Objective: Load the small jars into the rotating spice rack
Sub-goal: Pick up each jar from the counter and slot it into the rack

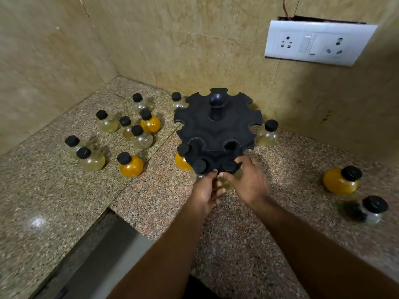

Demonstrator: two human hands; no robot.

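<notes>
Hiding most of a pale jar (227,184) below the rack (217,128), left hand (205,192) and right hand (249,183) grip it.

We are at a home kitchen corner: speckled granite counter (64,190), beige tiled walls (194,39), a white socket plate (317,43), spice jars (130,165) about.

A black spice rack (217,126) is showing dark against a speckled brown-and-grey granite counter (64,201), while a black-capped orange jar (131,168), pale yellow jar (93,162) and clear jar (143,140) are glinting before beige marbled wall tiles (194,39) and a white switch plate (319,29).
</notes>
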